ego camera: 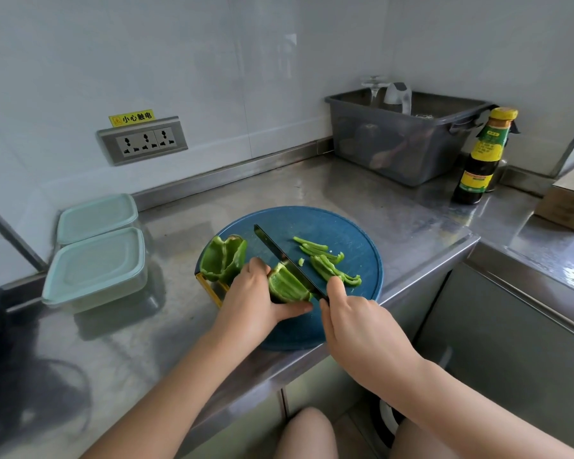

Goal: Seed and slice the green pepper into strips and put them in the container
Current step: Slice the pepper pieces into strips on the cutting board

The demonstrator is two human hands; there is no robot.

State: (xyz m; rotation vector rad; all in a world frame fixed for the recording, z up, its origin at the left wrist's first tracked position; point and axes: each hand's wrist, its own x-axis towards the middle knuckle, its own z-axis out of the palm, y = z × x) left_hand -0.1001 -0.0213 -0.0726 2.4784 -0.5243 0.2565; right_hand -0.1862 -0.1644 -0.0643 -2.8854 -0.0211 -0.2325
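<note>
My left hand [256, 293] held the green pepper half [287, 286] at the cutting board's [345, 226] near edge; my right hand [355, 321] gripped the knife [285, 260], its blade crossing the half's right end

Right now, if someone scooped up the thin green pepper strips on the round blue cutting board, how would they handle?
The thin green pepper strips look slender and curved, so probably light and slightly bendy. Lying loose on the round blue cutting board, they'd likely scatter.
</note>
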